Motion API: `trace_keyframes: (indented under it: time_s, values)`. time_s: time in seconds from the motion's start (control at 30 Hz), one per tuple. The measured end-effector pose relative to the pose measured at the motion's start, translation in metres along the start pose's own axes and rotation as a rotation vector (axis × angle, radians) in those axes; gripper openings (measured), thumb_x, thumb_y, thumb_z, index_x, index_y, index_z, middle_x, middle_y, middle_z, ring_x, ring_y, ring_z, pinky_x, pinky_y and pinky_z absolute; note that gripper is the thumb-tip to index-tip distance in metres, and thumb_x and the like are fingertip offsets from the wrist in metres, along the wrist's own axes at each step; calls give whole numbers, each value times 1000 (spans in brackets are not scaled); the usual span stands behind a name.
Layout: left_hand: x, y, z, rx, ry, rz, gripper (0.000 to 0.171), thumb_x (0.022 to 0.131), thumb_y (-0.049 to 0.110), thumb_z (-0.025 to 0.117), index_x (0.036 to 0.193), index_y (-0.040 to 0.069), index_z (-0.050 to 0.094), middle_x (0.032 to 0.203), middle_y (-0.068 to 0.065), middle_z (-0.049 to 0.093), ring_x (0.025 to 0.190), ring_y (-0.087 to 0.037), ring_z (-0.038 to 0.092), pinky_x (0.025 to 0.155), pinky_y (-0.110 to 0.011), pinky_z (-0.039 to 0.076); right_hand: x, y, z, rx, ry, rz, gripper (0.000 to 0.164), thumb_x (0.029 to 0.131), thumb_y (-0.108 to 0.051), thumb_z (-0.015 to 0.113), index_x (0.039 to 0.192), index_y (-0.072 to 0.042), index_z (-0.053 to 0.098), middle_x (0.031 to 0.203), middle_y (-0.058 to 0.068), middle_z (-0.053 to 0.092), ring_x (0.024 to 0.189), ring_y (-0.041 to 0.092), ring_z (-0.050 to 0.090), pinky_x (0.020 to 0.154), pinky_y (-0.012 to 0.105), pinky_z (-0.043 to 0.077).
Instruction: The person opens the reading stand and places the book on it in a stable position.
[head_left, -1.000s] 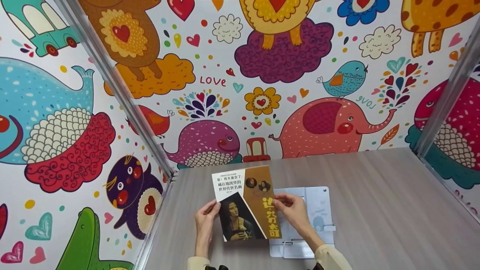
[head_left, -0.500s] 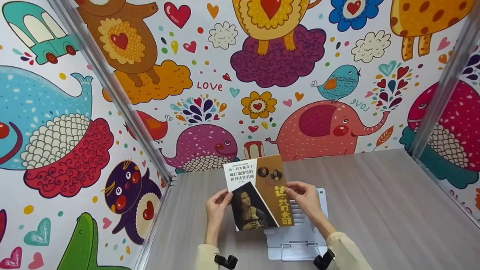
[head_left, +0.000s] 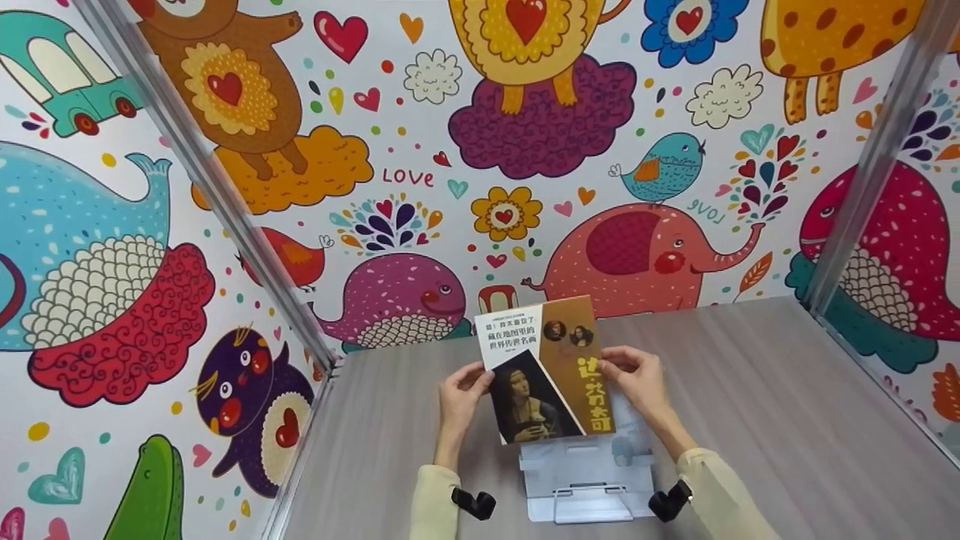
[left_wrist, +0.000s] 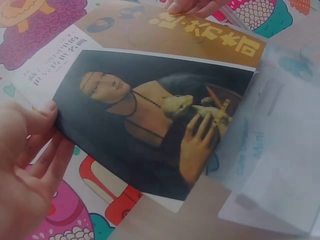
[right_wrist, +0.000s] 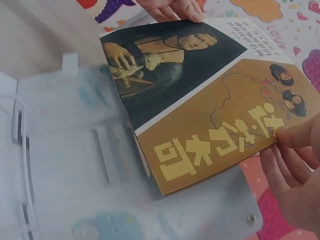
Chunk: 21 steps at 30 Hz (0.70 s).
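Both hands hold up a thin book [head_left: 555,367] with a brown and white cover and a painted portrait on it. My left hand [head_left: 461,397] pinches its left edge between thumb and fingers; my right hand [head_left: 637,379] pinches the right edge. Below and partly behind the book lies a pale blue-white book stand [head_left: 585,480] with a wire bracket at its front. In the right wrist view the book's lower edge overlaps the stand [right_wrist: 60,165], whose slots and round corner rivet show. The left wrist view has the portrait [left_wrist: 150,120] facing the camera.
The wood-grain table [head_left: 780,405] runs back to a wall [head_left: 420,112] printed with cartoon animals. Metal posts [head_left: 217,187] mark the corners where the side panels meet it. Black wrist mounts [head_left: 474,502] sit on the cream sleeves.
Both hands have carried the book rightward and a little farther up in the head view, so that it now sits over the stand's back part. The grips stay the same.
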<state>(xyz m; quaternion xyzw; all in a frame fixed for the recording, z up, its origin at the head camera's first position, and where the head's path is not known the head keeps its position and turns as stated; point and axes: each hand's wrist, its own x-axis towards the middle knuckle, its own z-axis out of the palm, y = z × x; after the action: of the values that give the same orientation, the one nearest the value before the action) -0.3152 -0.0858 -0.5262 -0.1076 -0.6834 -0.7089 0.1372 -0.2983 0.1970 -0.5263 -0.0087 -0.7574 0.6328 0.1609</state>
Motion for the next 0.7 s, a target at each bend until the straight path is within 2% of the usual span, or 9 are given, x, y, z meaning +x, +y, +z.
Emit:
trace_keyframes:
  time_s: [0.23,0.47,0.7]
  values:
    - [8,-2,13,10,-20,-44,24,78,-3,68,98,-14,63,87,-29,65,74,-22,66,67,-36,57,7,4,-12,-48,15,29,18,80,-12,70,96,-5,69,88,13,69,75,17,64,64,19,52]
    - [8,-4,26,96,10,17,21,76,-2,70,94,-13,65,84,-28,66,71,-23,65,64,-19,52,7,6,-23,-85,20,36,16,82,-12,68,97,-7,68,88,11,68,75,18,64,64,26,54]
    - [8,-4,37,107,-38,-14,22,77,-2,69,96,-12,65,86,-27,66,74,-26,64,66,-18,52,10,12,-32,-111,57,12,16,82,-12,68,96,-5,68,87,14,68,73,20,64,61,23,54]
